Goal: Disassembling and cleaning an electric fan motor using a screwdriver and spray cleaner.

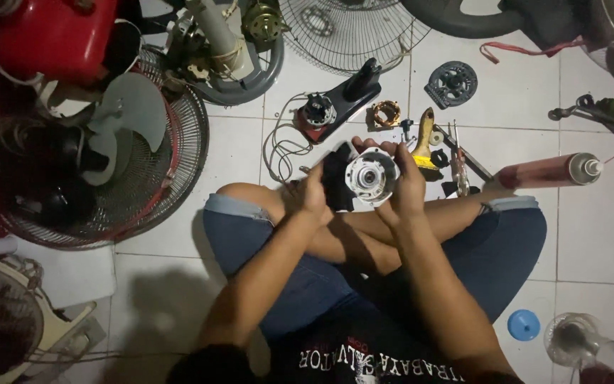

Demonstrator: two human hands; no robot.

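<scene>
I sit cross-legged on a white tiled floor. My right hand grips a round silver motor housing with a bearing hole in its middle, held above my knees. My left hand holds a black cloth pressed against the housing's left side. Both hands are close together, just in front of my crossed legs.
A red-and-black fan base with motor and wires lies ahead, beside a copper coil, a round grey part, a yellow-handled brush and a screwdriver. A spray can lies right, pliers beyond. Fan with grille left, blue cap.
</scene>
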